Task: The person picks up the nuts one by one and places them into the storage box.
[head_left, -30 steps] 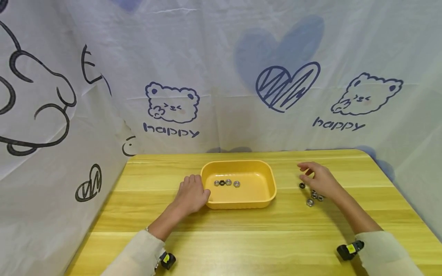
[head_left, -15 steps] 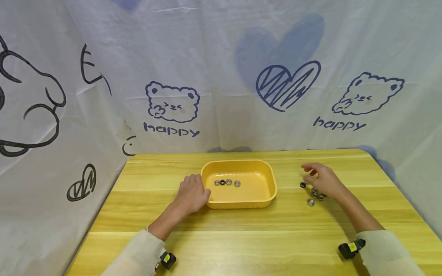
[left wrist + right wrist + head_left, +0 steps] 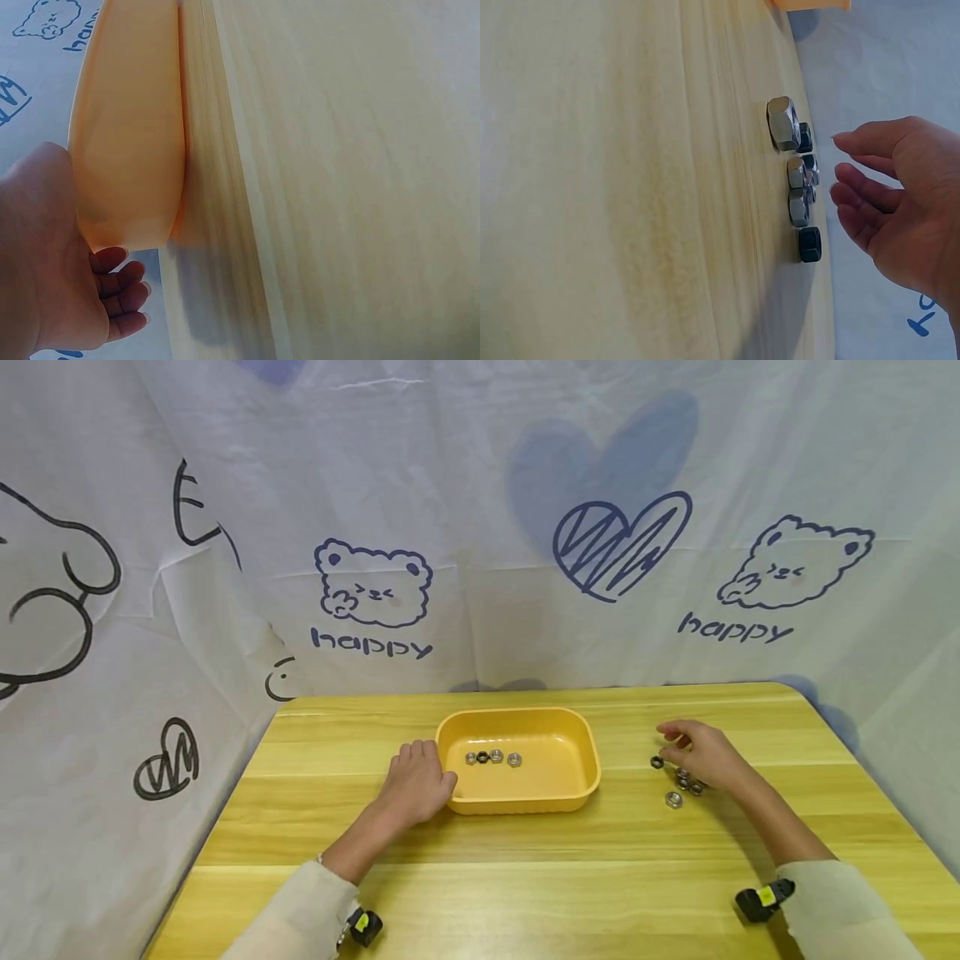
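Note:
A yellow plastic tray (image 3: 581, 767) sits mid-table with several small metal nuts (image 3: 492, 757) in a row inside it. My left hand (image 3: 420, 770) rests on the table against the tray's left end, fingers loosely curled (image 3: 120, 279) beside the tray wall (image 3: 127, 135), holding nothing. My right hand (image 3: 667, 742) hovers just over a loose cluster of nuts (image 3: 684, 782) to the right of the tray. In the right wrist view its fingers (image 3: 855, 180) are spread and empty, a little apart from the nuts (image 3: 799, 176), among them a black nut (image 3: 809, 244).
The wooden table (image 3: 525, 877) is enclosed by a white printed cloth (image 3: 480, 527) at the back and on both sides. One black nut (image 3: 657, 762) and one silver nut (image 3: 673, 799) lie at the cluster's edges. Wrist cameras show near the front edge.
My right hand has drifted slightly right and lower over the nut cluster, with its fingers drawing in a little. The left hand and the tray have not moved.

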Available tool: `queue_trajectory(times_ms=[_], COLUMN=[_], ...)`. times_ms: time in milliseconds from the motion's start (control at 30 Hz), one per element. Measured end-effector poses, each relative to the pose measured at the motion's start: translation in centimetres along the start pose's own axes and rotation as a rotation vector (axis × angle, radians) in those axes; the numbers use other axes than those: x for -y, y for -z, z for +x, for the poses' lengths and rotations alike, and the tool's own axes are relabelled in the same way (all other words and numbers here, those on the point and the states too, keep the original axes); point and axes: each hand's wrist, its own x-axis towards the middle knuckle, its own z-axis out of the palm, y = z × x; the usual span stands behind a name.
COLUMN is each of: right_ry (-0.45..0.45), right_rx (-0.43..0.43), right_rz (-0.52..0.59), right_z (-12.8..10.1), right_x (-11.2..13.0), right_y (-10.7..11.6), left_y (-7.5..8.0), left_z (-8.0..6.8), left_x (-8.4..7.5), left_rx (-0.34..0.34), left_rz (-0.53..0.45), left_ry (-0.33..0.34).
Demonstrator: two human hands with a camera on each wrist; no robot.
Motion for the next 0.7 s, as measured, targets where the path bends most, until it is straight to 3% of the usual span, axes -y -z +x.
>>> queue_trajectory(times_ms=[700], right_ry=[-0.082], right_rx=[0.081], right_rz=[-0.021], right_z=[-0.2], right_x=[-1.5], right_y=[-0.9], left_y=[0.2], left_z=[0.0], left_x=[0.1], left_rx=[0.014], left_rz=[-0.003], left_ry=[-0.001])
